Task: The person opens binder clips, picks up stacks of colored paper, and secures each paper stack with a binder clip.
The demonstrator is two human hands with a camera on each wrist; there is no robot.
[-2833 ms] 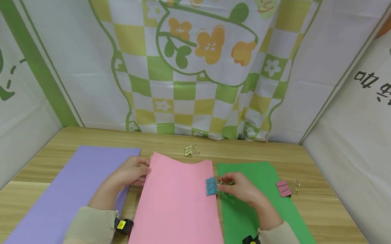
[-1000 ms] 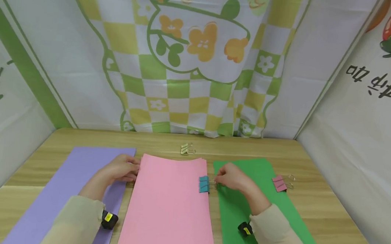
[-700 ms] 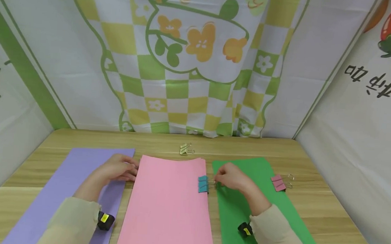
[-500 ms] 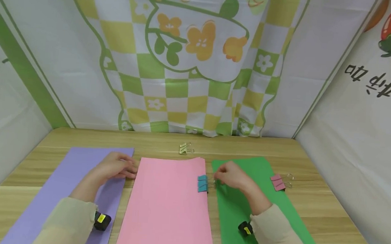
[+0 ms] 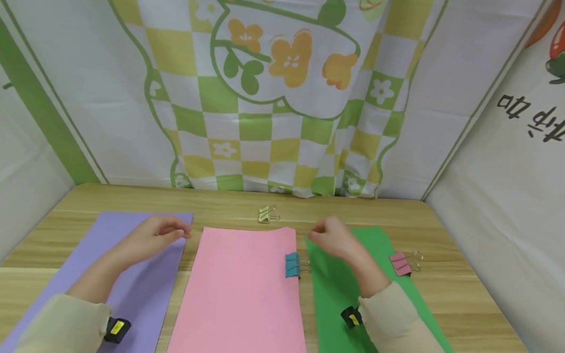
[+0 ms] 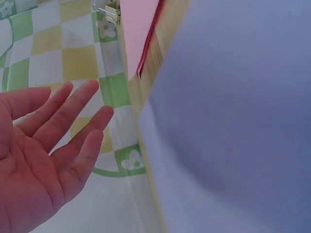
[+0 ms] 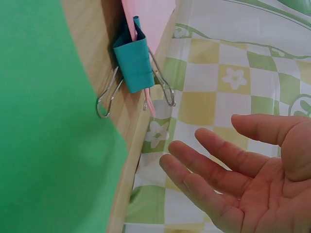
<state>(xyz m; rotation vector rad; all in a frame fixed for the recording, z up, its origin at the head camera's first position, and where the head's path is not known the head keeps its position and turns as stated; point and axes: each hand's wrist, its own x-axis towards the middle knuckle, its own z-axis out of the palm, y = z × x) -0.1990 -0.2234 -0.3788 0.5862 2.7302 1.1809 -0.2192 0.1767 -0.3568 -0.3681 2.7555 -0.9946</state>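
A teal binder clip bites the right edge of the pink paper stack in the middle of the table; its two wire handles stick out to the right. My right hand hovers above the green paper, just beyond the clip, holding nothing; the right wrist view shows its fingers loosely spread, apart from the clip. Over the purple paper my left hand is raised with its palm bare and fingers relaxed, to the left of the pink stack.
At the back of the wooden table lies a small yellow-gold binder clip. A pink binder clip sits at the right edge of the green paper. Behind the table hangs a checked cloth.
My right hand has let go of the teal clip's handles and risen away from them. My left hand has left the pink stack's edge, moving left and up. The clip stays on the paper.
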